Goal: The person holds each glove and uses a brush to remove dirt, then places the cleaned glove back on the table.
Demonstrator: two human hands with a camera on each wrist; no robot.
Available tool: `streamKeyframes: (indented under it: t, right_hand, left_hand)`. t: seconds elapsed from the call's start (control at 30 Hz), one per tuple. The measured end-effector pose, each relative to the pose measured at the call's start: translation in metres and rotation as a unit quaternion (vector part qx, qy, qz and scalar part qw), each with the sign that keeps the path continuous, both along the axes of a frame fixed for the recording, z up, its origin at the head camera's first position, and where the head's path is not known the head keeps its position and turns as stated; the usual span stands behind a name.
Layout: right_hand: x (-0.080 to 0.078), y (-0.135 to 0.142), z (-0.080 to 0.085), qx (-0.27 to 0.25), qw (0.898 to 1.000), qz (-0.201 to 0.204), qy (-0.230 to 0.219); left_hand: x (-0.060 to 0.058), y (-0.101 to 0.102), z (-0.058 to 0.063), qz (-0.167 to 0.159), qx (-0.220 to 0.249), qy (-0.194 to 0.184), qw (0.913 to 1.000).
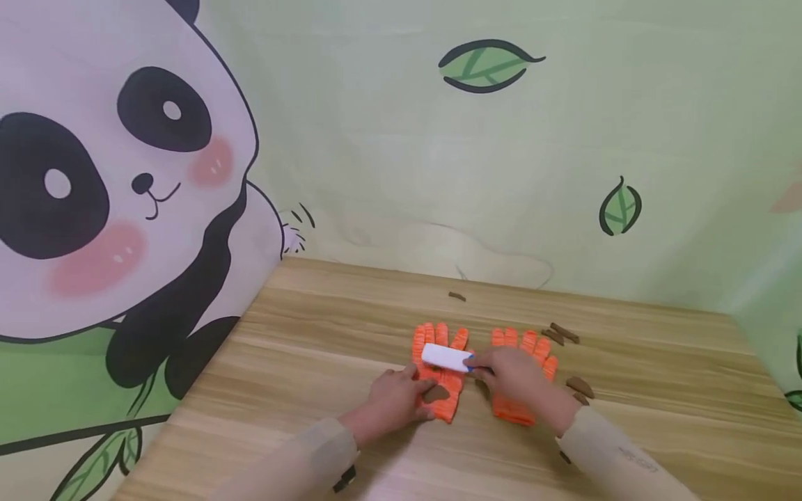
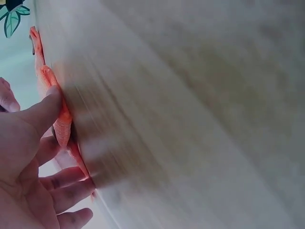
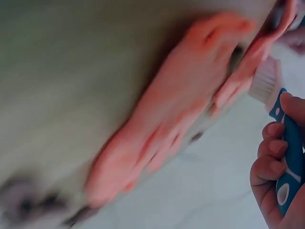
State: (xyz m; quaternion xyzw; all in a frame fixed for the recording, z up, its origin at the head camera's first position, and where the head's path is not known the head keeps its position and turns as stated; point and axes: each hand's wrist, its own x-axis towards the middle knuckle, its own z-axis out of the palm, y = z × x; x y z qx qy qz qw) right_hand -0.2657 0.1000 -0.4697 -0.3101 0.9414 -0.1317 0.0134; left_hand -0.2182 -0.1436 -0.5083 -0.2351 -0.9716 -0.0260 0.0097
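Note:
Two orange knitted gloves lie side by side, fingers pointing away from me. My left hand (image 1: 396, 398) rests at the left glove (image 1: 450, 407), its thumb and spread fingers touching the fabric in the left wrist view. A brown patch (image 1: 436, 394) shows on that glove by my fingertips; whether it is a stain or a loose piece, I cannot tell. My right hand (image 1: 510, 372) grips the blue handle of a scrub brush (image 3: 290, 157). The brush's white head lies across the left glove's palm, bristles facing it. My right forearm partly covers the right glove (image 1: 514, 414).
Brown sticks (image 1: 562, 334) lie beyond the right glove, and brown chunks (image 1: 579, 387) sit to its right. A small brown piece (image 1: 457, 296) is near the back of the wooden table (image 1: 301, 348). A panda-print cloth (image 1: 376, 139) hangs behind.

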Motion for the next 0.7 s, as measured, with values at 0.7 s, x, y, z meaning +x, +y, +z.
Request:
streamKeyframes:
  t: [0.7]
  right_hand:
    - [0.005, 0.002, 0.003, -0.001, 0.999, 0.032, 0.014]
  left_hand:
    - [-0.007, 0.010, 0.002, 0.018, 0.051, -0.096, 0.9939]
